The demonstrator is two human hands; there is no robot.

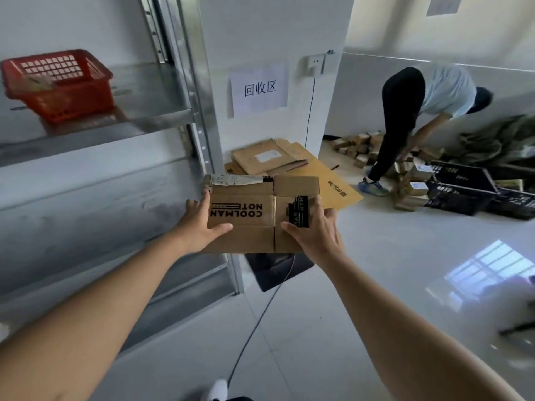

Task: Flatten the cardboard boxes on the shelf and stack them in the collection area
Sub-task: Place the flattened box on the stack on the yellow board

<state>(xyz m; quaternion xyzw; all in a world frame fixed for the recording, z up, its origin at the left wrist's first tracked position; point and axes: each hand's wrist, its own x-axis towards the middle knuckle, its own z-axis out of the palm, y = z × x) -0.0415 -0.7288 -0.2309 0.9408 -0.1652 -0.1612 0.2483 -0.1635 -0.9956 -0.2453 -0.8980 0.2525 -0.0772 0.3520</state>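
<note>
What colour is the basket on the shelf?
Red, seen in the head view: the basket on the shelf.

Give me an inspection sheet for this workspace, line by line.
Surface: pale glossy floor.
Job's things: flattened cardboard box held flat in the air; cardboard pile under the wall sign.
Clutter: red basket on the metal shelf; small boxes on the floor.
Hands: left hand and right hand grip the box.
Cables: black cable on the floor.
Surroundings: another person bending down.
</note>
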